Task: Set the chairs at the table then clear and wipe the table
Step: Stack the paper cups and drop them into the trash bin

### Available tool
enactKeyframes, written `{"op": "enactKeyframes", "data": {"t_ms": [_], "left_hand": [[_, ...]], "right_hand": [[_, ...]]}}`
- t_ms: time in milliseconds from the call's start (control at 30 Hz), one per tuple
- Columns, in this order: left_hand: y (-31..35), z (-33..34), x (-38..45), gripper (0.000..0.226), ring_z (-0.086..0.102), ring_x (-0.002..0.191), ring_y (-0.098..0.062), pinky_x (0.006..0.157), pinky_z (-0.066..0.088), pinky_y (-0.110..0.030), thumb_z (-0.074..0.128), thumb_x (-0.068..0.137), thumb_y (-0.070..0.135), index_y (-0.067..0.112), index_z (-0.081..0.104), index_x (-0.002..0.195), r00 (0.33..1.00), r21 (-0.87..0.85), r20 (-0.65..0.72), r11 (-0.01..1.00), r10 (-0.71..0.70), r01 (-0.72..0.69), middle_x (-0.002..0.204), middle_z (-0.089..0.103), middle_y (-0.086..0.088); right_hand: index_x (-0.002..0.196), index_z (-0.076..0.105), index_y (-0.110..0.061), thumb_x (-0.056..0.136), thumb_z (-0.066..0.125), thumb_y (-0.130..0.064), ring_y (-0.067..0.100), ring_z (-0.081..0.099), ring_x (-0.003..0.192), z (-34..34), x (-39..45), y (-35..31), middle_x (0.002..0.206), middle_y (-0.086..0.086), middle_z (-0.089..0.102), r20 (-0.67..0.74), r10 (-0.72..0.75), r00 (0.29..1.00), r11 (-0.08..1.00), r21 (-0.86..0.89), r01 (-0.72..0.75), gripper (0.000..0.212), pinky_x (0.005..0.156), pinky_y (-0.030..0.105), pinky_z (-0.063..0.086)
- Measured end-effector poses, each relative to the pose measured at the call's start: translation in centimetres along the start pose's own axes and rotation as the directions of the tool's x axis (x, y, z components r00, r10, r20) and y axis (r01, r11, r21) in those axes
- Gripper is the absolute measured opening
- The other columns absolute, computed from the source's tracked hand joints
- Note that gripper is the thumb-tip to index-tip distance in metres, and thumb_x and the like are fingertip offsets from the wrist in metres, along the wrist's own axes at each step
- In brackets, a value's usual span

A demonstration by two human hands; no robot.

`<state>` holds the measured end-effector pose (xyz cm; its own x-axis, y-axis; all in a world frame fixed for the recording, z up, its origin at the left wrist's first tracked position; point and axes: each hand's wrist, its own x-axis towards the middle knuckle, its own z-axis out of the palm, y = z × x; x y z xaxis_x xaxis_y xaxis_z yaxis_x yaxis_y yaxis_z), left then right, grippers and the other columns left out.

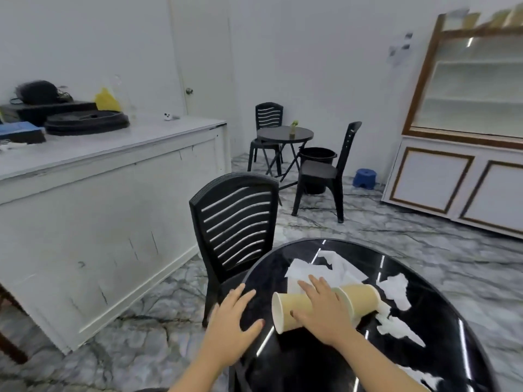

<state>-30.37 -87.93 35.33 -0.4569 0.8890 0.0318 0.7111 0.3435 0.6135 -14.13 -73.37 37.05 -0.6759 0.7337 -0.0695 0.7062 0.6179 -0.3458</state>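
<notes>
A glossy black round table (441, 321) fills the lower right. Two tan paper cups (359, 299) lie on their sides on it, nested, open end toward me. My right hand (322, 312) lies over the nearer cup, fingers wrapped around it. My left hand (230, 323) rests open on the table's left rim, fingers spread. Torn white napkin pieces (396, 287) are scattered across the tabletop. A black slatted plastic chair (235, 222) stands tucked against the table's far left side.
A long white counter (99, 176) with black items runs along the left. Farther back stand a small round black table (284, 134), two black chairs (325, 171), a black bucket (317, 154) and a blue stool (365, 178). A white cabinet (464, 171) lines the right wall.
</notes>
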Motion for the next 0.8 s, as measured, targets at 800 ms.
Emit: {"op": "enactKeyframes", "data": {"t_ms": [800], "left_hand": [[5.8, 10.2, 11.8, 0.083, 0.008, 0.143, -0.007, 0.117, 0.003, -0.041, 0.046, 0.065, 0.075, 0.052, 0.016, 0.139, 0.976, 0.345, 0.215, 0.932, 0.037, -0.112, 0.154, 0.012, 0.019]], "right_hand": [[0.139, 0.025, -0.045, 0.051, 0.028, -0.088, 0.016, -0.007, 0.145, -0.6, 6.4, 15.3, 0.158, -0.01, 0.002, 0.144, 0.102, 0.984, 0.987, 0.11, -0.119, 0.098, 0.116, 0.054, 0.0]]}}
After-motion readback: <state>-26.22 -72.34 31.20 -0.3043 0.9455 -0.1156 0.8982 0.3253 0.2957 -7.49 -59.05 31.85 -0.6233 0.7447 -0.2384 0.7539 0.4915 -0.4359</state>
